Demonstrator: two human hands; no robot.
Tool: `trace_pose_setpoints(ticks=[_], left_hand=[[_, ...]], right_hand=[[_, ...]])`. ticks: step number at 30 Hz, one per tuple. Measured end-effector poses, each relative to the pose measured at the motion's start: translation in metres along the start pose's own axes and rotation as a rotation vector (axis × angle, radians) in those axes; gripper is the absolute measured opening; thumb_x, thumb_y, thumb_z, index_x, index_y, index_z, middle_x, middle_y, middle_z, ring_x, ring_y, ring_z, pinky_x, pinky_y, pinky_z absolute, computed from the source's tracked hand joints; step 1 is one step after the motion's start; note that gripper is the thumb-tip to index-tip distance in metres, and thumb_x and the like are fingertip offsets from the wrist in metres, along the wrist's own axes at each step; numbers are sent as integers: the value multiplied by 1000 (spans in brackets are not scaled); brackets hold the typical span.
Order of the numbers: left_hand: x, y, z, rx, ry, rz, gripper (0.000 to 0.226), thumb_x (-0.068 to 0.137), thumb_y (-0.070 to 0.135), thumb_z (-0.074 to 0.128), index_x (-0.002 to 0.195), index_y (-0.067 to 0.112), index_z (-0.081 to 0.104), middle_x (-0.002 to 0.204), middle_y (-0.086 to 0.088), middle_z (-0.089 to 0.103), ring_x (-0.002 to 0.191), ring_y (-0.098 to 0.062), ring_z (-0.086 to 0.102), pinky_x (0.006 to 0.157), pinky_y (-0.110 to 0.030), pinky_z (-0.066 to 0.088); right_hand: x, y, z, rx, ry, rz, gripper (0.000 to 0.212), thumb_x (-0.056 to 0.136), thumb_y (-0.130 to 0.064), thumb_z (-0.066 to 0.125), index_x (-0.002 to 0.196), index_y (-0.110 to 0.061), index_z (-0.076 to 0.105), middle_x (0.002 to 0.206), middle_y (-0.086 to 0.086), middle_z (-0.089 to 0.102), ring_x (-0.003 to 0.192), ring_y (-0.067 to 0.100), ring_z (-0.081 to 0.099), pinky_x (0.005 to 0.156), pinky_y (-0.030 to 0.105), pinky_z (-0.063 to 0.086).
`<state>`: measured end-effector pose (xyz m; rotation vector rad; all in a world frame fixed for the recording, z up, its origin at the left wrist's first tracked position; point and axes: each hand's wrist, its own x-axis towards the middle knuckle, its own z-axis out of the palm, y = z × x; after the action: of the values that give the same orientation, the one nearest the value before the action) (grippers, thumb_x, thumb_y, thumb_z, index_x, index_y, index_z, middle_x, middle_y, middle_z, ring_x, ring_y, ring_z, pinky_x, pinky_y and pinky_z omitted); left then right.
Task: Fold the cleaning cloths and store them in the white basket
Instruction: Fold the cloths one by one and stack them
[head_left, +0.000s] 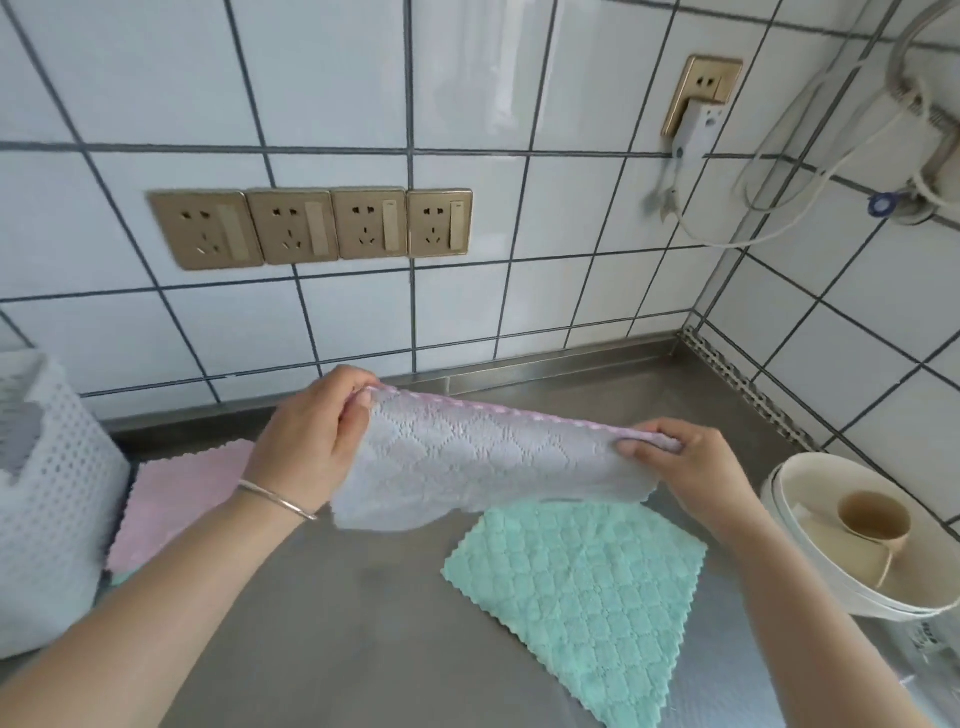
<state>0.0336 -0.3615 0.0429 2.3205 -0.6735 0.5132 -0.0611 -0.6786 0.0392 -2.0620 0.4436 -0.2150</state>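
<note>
Green cloth (582, 597) on steel counter (337, 623), cream bowls (810, 545) right, white basket (47, 493) left.

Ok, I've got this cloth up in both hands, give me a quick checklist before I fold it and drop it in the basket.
1. Left hand pinches its corner of the held cloth: ok.
2. Right hand pinches the other corner: ok.
3. Top edge stretched straight between the hands: ok.
4. Lower part hanging flat: not ok, it droops unevenly.
5. Bare steel counter below to fold on: ok; the green cloth lies to the right.
6. Room inside the white basket: cannot tell, its inside is barely visible.
</note>
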Motion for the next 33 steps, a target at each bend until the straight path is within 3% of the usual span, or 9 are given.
trace_pose_setpoints(ticks=[4, 6, 10, 12, 15, 19, 23, 28, 33], left_hand=[[-20, -48, -47, -43, -71, -218, 7, 85, 19, 62, 86, 14, 67, 73, 6, 63, 75, -17, 59, 64, -6, 37], [-33, -71, -70, -108, -118, -342, 12, 84, 19, 64, 77, 29, 67, 68, 19, 66, 80, -13, 61, 66, -2, 36], [-58, -104, -119, -240, -64, -509, 27, 87, 20, 60, 72, 43, 62, 72, 28, 68, 73, 14, 58, 78, -11, 44], [-71, -110, -140, -319, -13, -556, 14, 85, 30, 62, 75, 40, 61, 78, 19, 68, 79, 0, 59, 88, -29, 47], [-100, -114, -162, -364, -53, -556, 24, 72, 54, 50, 74, 33, 62, 77, -2, 58, 81, -19, 53, 82, -39, 48], [-168, -123, -160, -383, -158, -590, 47, 70, 61, 43, 82, 17, 57, 74, -4, 50, 72, -14, 45, 72, -32, 38], [-249, -130, -134, -407, -396, -750, 21, 89, 44, 48, 78, 29, 58, 66, 9, 49, 64, -1, 42, 65, -23, 34], [-327, -138, -99, -392, -677, -905, 36, 94, 24, 47, 64, 41, 56, 55, 16, 51, 54, 3, 39, 58, -17, 33], [-345, -142, -83, -337, -758, -952, 36, 92, 27, 50, 62, 45, 55, 58, 20, 55, 59, 5, 42, 63, -14, 36]], right_hand=[[0, -18, 48, 123, -88, 62, 9, 80, -17, 71, 79, -8, 71, 78, 10, 65, 73, 18, 55, 68, 32, 41], [2, -23, 83, 126, -95, 85, 10, 82, -18, 70, 72, -14, 69, 76, 8, 63, 75, 19, 54, 71, 34, 42], [-5, -45, 136, 138, -114, 71, 21, 88, -26, 62, 71, -14, 64, 65, 6, 54, 63, 19, 48, 63, 27, 40], [-16, -62, 148, 155, -140, 21, 21, 91, -24, 57, 78, -9, 63, 62, 3, 51, 60, 17, 45, 58, 23, 38], [-34, -71, 157, 137, -192, -42, 22, 93, -28, 53, 85, -11, 65, 75, 10, 60, 71, 25, 55, 70, 31, 39], [-64, -41, 166, 100, -375, -31, 26, 90, -35, 56, 84, -14, 70, 83, 11, 69, 83, 29, 64, 89, 49, 47], [-100, 16, 182, -68, -614, 99, 67, 64, -70, 61, 81, -5, 64, 71, 1, 58, 70, 17, 53, 73, 33, 40], [-144, 84, 201, -242, -792, 302, 26, 76, -35, 63, 68, -13, 52, 66, 2, 45, 66, 12, 44, 66, 24, 36], [-156, 103, 207, -430, -929, 394, 24, 87, -26, 60, 72, -8, 66, 71, -2, 55, 64, 7, 51, 59, 12, 45]])
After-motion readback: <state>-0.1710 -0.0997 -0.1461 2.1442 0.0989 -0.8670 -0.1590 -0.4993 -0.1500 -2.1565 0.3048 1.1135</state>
